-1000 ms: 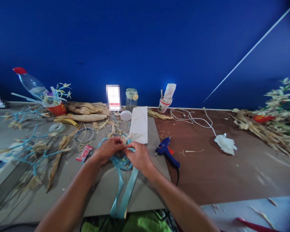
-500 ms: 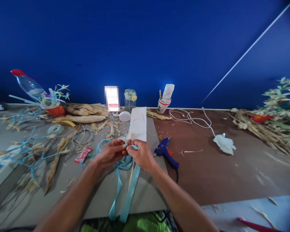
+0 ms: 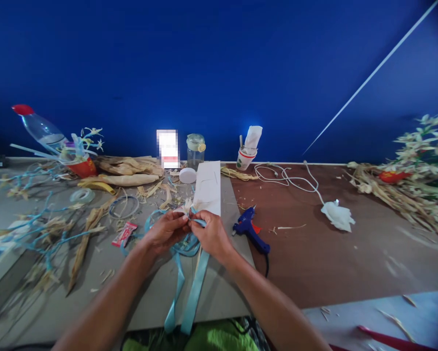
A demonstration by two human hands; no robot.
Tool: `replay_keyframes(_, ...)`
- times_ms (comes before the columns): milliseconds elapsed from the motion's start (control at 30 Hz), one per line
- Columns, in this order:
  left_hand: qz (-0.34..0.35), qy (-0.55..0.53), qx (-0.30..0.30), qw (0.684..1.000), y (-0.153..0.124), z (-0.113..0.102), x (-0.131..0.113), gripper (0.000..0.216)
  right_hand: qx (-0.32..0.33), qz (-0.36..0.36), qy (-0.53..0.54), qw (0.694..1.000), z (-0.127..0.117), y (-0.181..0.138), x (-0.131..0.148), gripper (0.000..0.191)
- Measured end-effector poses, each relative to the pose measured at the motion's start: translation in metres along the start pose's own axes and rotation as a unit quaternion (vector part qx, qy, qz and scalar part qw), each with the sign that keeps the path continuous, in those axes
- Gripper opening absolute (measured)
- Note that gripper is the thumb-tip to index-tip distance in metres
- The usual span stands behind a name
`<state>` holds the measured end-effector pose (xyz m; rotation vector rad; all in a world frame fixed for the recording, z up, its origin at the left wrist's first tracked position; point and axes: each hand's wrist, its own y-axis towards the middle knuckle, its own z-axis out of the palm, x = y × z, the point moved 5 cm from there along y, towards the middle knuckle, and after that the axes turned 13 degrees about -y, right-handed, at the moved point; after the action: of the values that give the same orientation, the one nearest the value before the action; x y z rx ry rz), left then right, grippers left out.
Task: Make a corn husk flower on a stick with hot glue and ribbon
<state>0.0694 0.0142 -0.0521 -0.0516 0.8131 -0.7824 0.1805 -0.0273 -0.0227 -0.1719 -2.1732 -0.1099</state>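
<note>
Close together at the middle of the table, my two hands work on a small pale flower (image 3: 188, 205) that looks made of dried husk. My left hand (image 3: 164, 232) pinches the flower at its base. Light blue ribbon (image 3: 196, 297) is held at the same spot by the closed fingers of my right hand (image 3: 213, 235). Its long ends hang down toward the table's front edge, and more lies looped beneath my hands. A thin stick runs down beside the ribbon, partly hidden. Behind the flower lies a white paper strip (image 3: 208, 187).
A blue glue gun (image 3: 251, 229) lies right of my hands, its cord trailing forward. Leftward are blue-wrapped flower stems (image 3: 52, 248), a tape roll (image 3: 82, 196) and dried husks (image 3: 129, 166). A glass jar (image 3: 196, 150) and a cup (image 3: 246, 158) stand at the back.
The flower head shows a little higher above my fingers than before. My hands stay at nearly the same place, and the whole view has shifted slightly.
</note>
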Motion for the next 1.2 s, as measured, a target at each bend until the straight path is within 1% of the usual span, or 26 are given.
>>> replay_keyframes(133,-0.007,0.068,0.007,0.998,-0.003,-0.001,-0.006,0.028,0.004,0.01,-0.004,1.0,0.002,0.0,-0.004,0.01)
replay_keyframes(267,0.007,0.159,-0.011,0.987,-0.006,-0.005,-0.012,0.027,0.017,0.012,-0.029,0.999,0.004,0.0,-0.006,0.006)
replay_keyframes(333,0.022,0.183,-0.009,0.983,-0.005,-0.006,-0.014,0.025,0.023,0.005,-0.039,0.999,0.005,0.0,-0.005,0.009)
replay_keyframes(433,0.035,0.196,-0.004,0.98,-0.002,-0.009,-0.014,0.024,0.014,-0.012,-0.047,0.999,0.004,0.0,-0.004,0.014)
replay_keyframes(500,0.038,0.198,-0.006,0.979,-0.001,-0.01,-0.014,0.025,0.011,-0.016,-0.043,0.999,0.005,0.0,-0.004,0.016)
replay_keyframes(600,0.05,0.184,-0.021,0.981,0.0,-0.01,-0.015,0.027,0.018,-0.002,-0.03,0.999,0.008,-0.002,-0.004,0.012)
replay_keyframes(733,0.049,0.176,-0.028,0.983,-0.002,-0.006,-0.016,0.028,0.021,0.014,-0.018,1.0,0.009,-0.003,-0.002,0.009)
replay_keyframes(900,0.05,0.16,-0.051,0.985,-0.004,-0.002,-0.017,0.03,0.01,-0.003,0.012,1.0,0.008,-0.005,0.002,0.017)
replay_keyframes(967,0.054,0.147,-0.056,0.986,-0.003,-0.003,-0.016,0.031,0.003,-0.002,0.025,1.0,0.009,-0.005,0.001,0.019)
replay_keyframes(1067,0.058,0.117,-0.051,0.99,0.0,-0.005,-0.013,0.031,-0.007,0.016,0.026,1.0,0.013,-0.004,-0.002,0.015)
replay_keyframes(1200,0.064,0.059,-0.045,0.995,0.001,-0.002,-0.008,0.031,-0.017,0.017,0.025,0.999,0.014,-0.004,-0.002,0.016)
